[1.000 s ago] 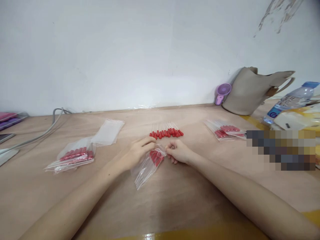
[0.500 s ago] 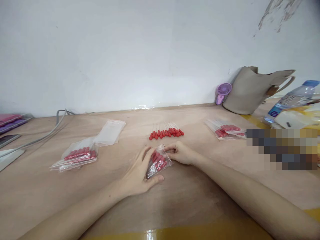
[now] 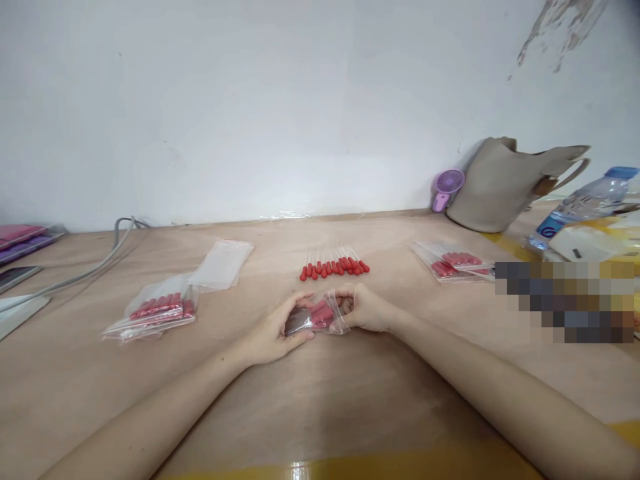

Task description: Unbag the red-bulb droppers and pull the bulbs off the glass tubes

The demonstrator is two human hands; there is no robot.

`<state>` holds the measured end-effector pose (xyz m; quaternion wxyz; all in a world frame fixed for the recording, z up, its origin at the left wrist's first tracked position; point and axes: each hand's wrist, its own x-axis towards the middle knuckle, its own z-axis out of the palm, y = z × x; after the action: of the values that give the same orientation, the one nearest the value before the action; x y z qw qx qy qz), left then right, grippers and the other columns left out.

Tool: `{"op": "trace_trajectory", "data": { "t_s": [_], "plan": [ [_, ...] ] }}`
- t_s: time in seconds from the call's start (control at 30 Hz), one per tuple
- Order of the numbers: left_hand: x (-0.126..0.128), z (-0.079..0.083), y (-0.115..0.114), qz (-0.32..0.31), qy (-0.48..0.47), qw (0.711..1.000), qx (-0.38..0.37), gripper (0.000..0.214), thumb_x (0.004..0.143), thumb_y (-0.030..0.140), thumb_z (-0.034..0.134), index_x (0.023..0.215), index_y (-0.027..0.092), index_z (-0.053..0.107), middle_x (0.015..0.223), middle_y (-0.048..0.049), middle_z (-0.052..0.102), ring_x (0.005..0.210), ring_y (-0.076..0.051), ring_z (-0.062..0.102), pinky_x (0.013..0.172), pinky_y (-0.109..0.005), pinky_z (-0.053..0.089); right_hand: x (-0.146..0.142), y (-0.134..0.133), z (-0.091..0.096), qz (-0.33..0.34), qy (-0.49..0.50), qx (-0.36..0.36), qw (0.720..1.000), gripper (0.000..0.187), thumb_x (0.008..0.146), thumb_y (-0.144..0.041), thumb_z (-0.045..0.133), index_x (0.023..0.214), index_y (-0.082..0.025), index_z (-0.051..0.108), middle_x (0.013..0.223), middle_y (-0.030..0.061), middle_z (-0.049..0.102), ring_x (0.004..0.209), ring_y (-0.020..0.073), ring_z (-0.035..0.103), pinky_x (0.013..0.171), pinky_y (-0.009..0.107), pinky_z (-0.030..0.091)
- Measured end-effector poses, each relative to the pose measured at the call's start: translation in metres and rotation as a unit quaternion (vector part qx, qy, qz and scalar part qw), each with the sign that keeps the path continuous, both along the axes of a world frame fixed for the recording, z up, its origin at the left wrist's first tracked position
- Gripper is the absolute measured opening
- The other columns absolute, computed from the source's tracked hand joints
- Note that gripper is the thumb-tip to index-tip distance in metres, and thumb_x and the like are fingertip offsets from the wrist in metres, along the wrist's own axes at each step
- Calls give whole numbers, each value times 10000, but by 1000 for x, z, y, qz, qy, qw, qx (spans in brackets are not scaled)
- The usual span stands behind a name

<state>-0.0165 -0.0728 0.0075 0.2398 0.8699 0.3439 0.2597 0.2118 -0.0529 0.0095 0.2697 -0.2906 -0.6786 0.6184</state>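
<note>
Both my hands hold a small clear plastic bag (image 3: pixel 316 317) filled with red-capped droppers, just above the wooden table (image 3: pixel 320 393). My left hand (image 3: pixel 273 330) cups the bag from the left and below, fingers curled round it. My right hand (image 3: pixel 363 308) pinches the bag's right end. Just beyond the hands lies a row of loose red-capped droppers (image 3: pixel 334 265). A filled bag (image 3: pixel 153 312) lies to the left, with empty clear bags (image 3: pixel 221 265) behind it. More filled bags (image 3: pixel 450 262) lie to the right.
A beige handbag (image 3: pixel 505 183) and a small purple fan (image 3: pixel 446 187) stand by the wall at the right. A water bottle (image 3: pixel 583 203) lies further right. A grey cable (image 3: pixel 85 267) and flat devices (image 3: pixel 15 277) sit at the far left.
The bag has been turned from slanting to lying crosswise between my hands. My left hand moved from over the bag's near end to cupping it from below; my right hand stayed on its end.
</note>
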Motion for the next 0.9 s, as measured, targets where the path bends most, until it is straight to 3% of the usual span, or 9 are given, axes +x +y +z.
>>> {"op": "trace_trajectory", "data": {
  "t_s": [0.17,0.33,0.47,0.6,0.73,0.8,0.9],
  "plan": [
    [1,4,-2,-3,8,1000,10,560,795,279,567,1286,202,308,1177,-93,537,1084,-202,515,929,-389,424,-4,0,-1,-39,-72,49,995,469,561,-320,765,977,-164,613,738,-7,622,603,102,554,506,191,424],
    [3,10,-4,16,21,1000,7,485,787,285,564,1235,204,396,1177,-83,559,1056,-208,541,909,-360,438,-4,-1,-6,-100,-78,133,983,428,527,-275,785,877,-177,558,674,-43,551,516,69,474,439,172,361],
    [3,8,-2,24,15,1000,7,462,779,312,575,1209,208,442,1171,-78,577,1048,-214,558,900,-363,447,-4,-3,-8,-119,-60,188,973,401,562,-231,758,902,-183,550,886,-3,567,560,56,458,476,177,371],
    [2,7,-1,8,14,1000,14,468,788,325,569,1225,219,437,1168,-66,586,1050,-207,562,885,-356,454,-5,-4,0,-77,-80,176,978,375,652,-243,702,984,-173,543,789,-9,584,639,100,513,557,211,409],
    [1,7,1,14,22,1000,18,447,795,331,563,1214,225,449,1176,-60,581,1062,-206,553,894,-354,445,-3,-6,9,-58,-116,282,951,275,658,-204,698,917,-181,609,905,15,591,835,143,529,740,264,416],
    [1,7,3,10,28,999,21,430,797,336,562,1200,224,461,1175,-61,580,1058,-210,551,899,-360,439,-2,-6,10,-48,-109,271,955,254,684,-207,678,926,-183,607,898,8,596,777,122,530,702,246,418],
    [1,8,8,-4,32,999,23,421,799,342,561,1192,224,466,1169,-59,578,1060,-206,545,903,-358,434,-3,-6,5,-33,-79,195,977,255,740,-249,631,983,-181,590,784,-16,598,613,85,507,561,205,404]
  ]
}}
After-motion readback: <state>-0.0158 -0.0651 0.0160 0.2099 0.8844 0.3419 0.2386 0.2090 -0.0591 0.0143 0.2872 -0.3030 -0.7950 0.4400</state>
